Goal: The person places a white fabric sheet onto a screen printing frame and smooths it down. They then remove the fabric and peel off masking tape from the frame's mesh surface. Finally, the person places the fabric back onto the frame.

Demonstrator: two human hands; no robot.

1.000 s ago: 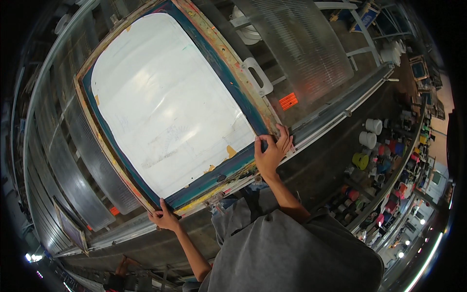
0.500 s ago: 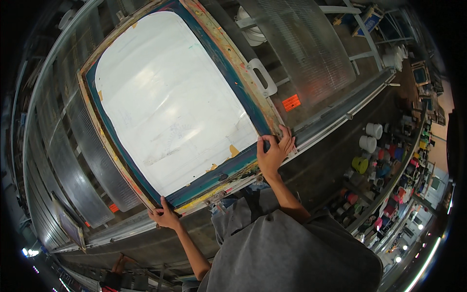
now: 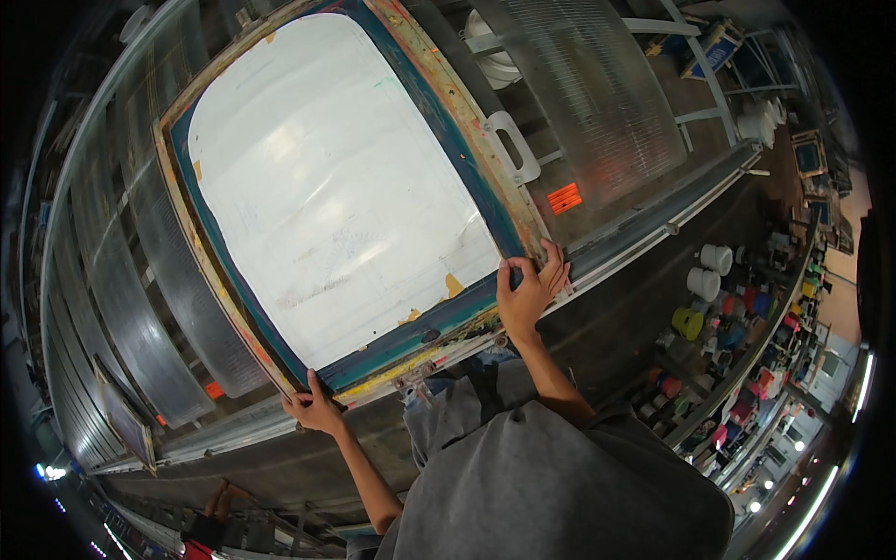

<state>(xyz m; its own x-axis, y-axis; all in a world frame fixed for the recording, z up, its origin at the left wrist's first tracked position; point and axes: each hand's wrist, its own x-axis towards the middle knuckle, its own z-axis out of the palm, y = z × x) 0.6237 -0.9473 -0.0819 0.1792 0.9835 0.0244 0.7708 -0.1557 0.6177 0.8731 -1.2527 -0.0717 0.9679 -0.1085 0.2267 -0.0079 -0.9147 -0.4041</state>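
A large wooden screen frame (image 3: 430, 58) with paint-stained edges and a dark teal border holds a white panel (image 3: 341, 187) marked with small yellow patches. My left hand (image 3: 313, 403) grips the frame's lower left corner, index finger lying along it. My right hand (image 3: 529, 289) holds the lower right corner, thumb at the panel's edge and fingers curled over the frame. A white plastic handle (image 3: 511, 147) stands out from the frame's right side.
Translucent panels (image 3: 597, 103) and metal rails (image 3: 672, 227) flank the frame, with orange pieces (image 3: 564, 198) on them. A smaller frame (image 3: 126, 420) leans at left. Buckets (image 3: 704, 282) and coloured containers line the right. Another person's bare legs (image 3: 222, 501) show at lower left.
The view has shifted slightly, so the screen frame sits a little higher and farther right in the picture. Both my hands keep their places on its corners.
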